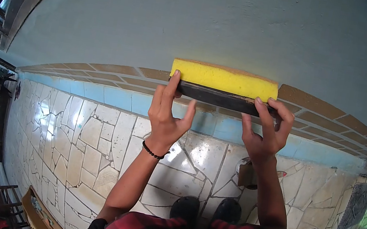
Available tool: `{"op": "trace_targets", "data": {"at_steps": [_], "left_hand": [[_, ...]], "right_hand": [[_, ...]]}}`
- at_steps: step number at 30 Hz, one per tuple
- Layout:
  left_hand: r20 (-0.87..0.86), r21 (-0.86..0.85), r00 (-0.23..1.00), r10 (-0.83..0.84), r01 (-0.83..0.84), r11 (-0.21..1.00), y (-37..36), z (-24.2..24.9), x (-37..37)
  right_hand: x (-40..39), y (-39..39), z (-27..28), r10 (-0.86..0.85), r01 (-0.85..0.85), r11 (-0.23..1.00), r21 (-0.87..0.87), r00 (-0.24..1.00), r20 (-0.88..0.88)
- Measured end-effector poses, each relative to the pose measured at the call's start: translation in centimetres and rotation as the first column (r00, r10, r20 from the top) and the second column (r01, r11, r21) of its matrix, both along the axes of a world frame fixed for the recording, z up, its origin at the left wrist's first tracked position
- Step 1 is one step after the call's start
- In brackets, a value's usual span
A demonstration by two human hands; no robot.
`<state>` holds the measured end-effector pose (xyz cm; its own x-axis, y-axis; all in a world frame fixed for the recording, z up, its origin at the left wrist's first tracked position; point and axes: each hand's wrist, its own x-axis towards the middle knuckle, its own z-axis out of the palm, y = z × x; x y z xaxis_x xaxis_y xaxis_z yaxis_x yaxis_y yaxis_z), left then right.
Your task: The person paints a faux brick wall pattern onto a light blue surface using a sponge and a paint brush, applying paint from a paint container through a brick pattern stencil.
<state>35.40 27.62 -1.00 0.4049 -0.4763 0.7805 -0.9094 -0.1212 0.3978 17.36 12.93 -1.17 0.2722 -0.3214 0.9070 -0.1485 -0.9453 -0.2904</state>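
Note:
A sponge float [225,80], a long yellow foam block on a black backing, is held level in front of the wall by both hands. Its upper edge is stained brownish. My left hand [169,112] grips the left end, the index fingertip on the yellow foam and the thumb below the black backing. At the other end my right hand [268,128] holds on, fingertips along the seam between foam and backing and the thumb underneath. A dark beaded bracelet [154,151] circles my left wrist.
The grey wall [208,21] has a brown brick-pattern band [323,122] and light-blue tiles [116,97] along its base. Behind my right forearm, a round container with a brown block [248,176] sits on the stone-patterned floor [71,144]. A mat [354,206] lies far right.

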Motion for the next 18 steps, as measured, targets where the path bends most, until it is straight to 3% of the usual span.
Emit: {"op": "trace_targets", "data": {"at_steps": [3, 6, 7, 10, 14, 18], "left_hand": [[-0.044, -0.161, 0.986, -0.159, 0.15, 0.975, -0.4, 0.1, -0.3], [-0.072, -0.237, 0.986, -0.148, 0.127, 0.963, -1.0, -0.5, -0.3], [-0.074, -0.124, 0.996, -0.041, 0.031, 0.992, -0.8, 0.0, -0.6], [-0.068, -0.068, 0.997, 0.023, -0.028, 0.997, -1.1, 0.0, -0.8], [-0.046, -0.092, 0.999, 0.018, -0.022, 0.996, -1.3, 0.2, -1.2], [-0.168, -0.085, 0.986, -0.015, 0.001, 0.996, -1.5, -0.1, -2.1]], "right_hand": [[0.1, -0.1, -0.3, -0.001, 0.001, 1.0, -0.002, 1.0, 0.003], [0.1, -0.1, -0.5, 0.0, 0.0, 1.0, 0.005, 1.0, 0.013], [0.2, 0.0, -0.5, 0.001, -0.001, 1.0, 0.01, 1.0, 0.018], [0.1, 0.0, -0.4, -0.014, 0.014, 1.0, 0.001, 1.0, 0.006], [-0.3, 0.2, 0.3, -0.054, 0.053, 0.998, -0.031, 0.998, -0.034], [-0.5, 0.3, 0.5, -0.096, 0.094, 0.994, -0.051, 0.994, -0.053]]}}
